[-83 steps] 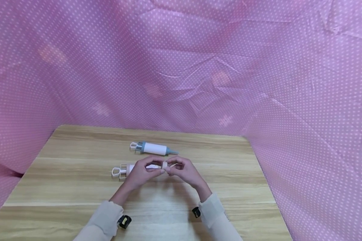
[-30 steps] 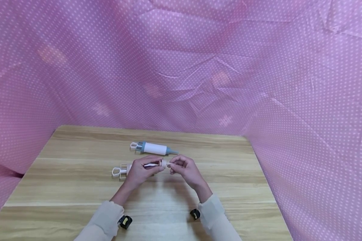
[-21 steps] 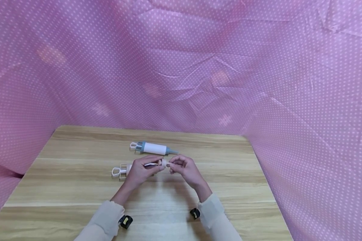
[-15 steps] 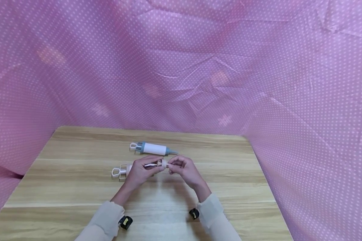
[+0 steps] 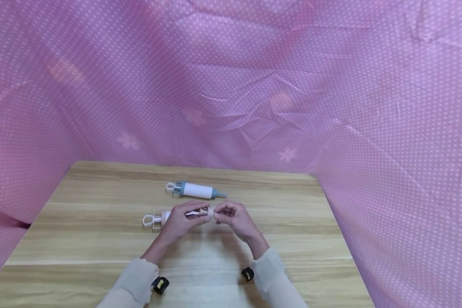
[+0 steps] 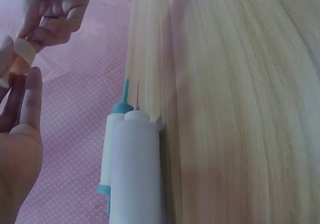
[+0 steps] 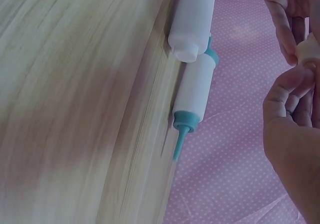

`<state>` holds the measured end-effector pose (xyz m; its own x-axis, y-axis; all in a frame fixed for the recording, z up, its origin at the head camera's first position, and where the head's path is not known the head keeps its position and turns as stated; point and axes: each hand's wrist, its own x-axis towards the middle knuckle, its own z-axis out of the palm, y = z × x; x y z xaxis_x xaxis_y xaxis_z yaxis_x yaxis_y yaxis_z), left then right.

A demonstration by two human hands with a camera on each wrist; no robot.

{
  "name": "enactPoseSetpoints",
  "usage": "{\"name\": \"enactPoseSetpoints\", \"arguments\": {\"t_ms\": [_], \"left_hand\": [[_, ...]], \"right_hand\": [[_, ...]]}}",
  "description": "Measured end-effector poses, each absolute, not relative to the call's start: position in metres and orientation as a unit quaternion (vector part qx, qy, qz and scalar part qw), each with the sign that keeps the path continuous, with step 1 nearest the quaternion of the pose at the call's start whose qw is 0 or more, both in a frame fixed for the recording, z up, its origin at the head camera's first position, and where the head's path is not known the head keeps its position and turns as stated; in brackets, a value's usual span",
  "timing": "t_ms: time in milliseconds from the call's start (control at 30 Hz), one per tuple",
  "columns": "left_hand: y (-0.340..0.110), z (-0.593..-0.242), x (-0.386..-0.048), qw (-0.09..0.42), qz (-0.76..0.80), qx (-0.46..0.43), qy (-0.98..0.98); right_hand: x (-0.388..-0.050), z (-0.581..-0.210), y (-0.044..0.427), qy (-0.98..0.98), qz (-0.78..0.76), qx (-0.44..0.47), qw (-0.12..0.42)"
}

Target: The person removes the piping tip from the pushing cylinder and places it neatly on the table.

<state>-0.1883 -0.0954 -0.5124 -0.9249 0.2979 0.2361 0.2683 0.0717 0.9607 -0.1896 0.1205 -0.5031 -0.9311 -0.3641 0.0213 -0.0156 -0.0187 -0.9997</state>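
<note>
In the head view my left hand [image 5: 180, 220] pinches a small cream screw cap [image 5: 210, 211] between thumb and fingertips, held up off the table. My right hand [image 5: 235, 217] meets it from the right, finger and thumb pinching its narrow end. The left wrist view shows the cap [image 6: 25, 51] as a short ring with an orange-tan inside. Behind my left hand lies a white syringe [image 5: 157, 219] with cream fittings and a looped plunger handle, its front partly hidden by that hand; its plain white neck [image 7: 187, 52] shows in the right wrist view.
A second syringe [image 5: 198, 190], white with blue-green ends and a thin nozzle, lies just beyond my hands. Both are on a wood-grain table [image 5: 285, 205]. Pink dotted cloth [image 5: 254, 107] hangs round its back and sides.
My right fingertips have shifted slightly left, nearer the cap's body. The cap's tan inner side shows more toward the left than before. The syringes have stayed in place.
</note>
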Motion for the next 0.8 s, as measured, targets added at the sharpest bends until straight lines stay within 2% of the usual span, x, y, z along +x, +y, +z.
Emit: {"name": "enactPoseSetpoints", "arguments": {"t_ms": [333, 800], "left_hand": [[-0.0962, -0.5125, -0.1885, 0.024, 0.647, 0.195, 0.737], [-0.0962, -0.5114, -0.1872, 0.008, 0.631, 0.196, 0.751]], "right_hand": [[-0.1907, -0.5036, 0.1225, 0.702, -0.686, -0.150, 0.119], [-0.1895, -0.5005, 0.1237, 0.704, -0.684, -0.148, 0.119]]}}
